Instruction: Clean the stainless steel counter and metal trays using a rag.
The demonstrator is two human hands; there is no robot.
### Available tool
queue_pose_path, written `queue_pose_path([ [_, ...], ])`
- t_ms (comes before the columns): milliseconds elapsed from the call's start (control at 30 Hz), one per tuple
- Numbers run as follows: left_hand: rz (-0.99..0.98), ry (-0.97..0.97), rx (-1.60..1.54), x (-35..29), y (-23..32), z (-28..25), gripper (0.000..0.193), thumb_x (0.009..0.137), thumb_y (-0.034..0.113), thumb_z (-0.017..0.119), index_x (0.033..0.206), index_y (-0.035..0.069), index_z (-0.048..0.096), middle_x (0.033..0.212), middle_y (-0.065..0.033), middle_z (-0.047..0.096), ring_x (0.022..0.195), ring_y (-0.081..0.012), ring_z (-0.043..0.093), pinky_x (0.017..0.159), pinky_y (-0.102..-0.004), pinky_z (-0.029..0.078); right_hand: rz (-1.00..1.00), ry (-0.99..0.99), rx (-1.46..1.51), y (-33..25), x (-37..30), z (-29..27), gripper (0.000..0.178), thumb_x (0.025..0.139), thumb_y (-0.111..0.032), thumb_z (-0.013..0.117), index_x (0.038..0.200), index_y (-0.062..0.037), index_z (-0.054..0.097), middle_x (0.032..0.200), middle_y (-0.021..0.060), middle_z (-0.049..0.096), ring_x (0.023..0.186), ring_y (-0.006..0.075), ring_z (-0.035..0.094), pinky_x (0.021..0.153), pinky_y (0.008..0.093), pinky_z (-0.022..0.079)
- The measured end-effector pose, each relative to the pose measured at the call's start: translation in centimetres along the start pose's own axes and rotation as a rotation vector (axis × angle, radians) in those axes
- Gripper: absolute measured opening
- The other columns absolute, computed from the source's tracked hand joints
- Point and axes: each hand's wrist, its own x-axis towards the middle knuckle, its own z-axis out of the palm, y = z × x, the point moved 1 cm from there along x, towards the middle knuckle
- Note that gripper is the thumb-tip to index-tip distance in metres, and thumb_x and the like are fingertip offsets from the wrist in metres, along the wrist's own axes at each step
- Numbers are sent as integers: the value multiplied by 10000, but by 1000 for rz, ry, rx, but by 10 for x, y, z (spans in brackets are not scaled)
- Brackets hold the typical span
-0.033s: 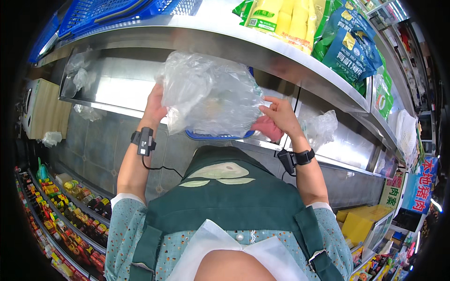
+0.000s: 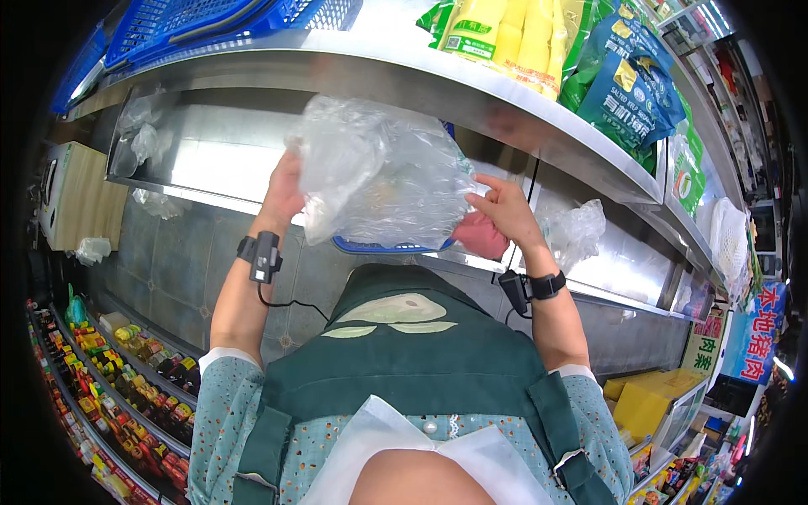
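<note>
Both hands gripping clear plastic bag (image 2: 379, 172): left hand (image 2: 284, 192) clasps edge, right hand (image 2: 503, 210) pinches opposite side. Bag held above blue basket (image 2: 389, 246) (under steel shelf (image 2: 471, 93)). Risk: thin film slips or tears.

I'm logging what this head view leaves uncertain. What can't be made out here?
- Contents of the clear plastic bag: head view, crinkled film and glare blur them.
- Blue basket: only its rim shows; the bag covers the rest.
- Left hand: fingers hidden behind the bag.
- Red item: partly behind the right hand, kind unclear.
</note>
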Motion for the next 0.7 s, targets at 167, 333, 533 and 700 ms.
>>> queue_pose_path([
  [167, -47, -103, 390, 5, -48, 65, 478, 797, -10, 544, 1270, 19, 486, 1236, -145, 549, 1154, -242, 548, 969, -413, 469, 91, 107, -51, 1, -11, -11, 610, 802, -211, 723, 1310, 29, 484, 574, 71, 596, 521, 138, 570, 566, 281, 461],
  [333, 336, -887, 1378, 25, -141, 148, 427, 791, 22, 558, 1216, 45, 517, 1384, -159, 461, 1318, -298, 394, 1080, -443, 318, 87, -48, 562, 29, -41, -11, 608, 821, -125, 699, 1341, 26, 424, 897, 81, 651, 757, 166, 629, 707, 312, 514],
  [533, 358, -902, 1788, 2, -171, 182, 628, 794, 201, 643, 1367, 137, 394, 1502, -138, 282, 1419, -294, 192, 1132, -545, 122, 23, 284, 868, 61, -47, -35, 365, 890, -154, 610, 1201, 14, 520, 1095, 95, 624, 945, 194, 628, 824, 332, 519],
  [700, 385, -679, 1695, -12, -120, 149, 617, 801, 204, 676, 1360, 142, 422, 1438, -145, 378, 1372, -294, 299, 1108, -522, 219, 145, 368, 1172, 249, -41, -99, 403, 940, -321, 507, 1140, 27, 542, 1049, 131, 637, 966, 254, 627, 857, 387, 516],
])
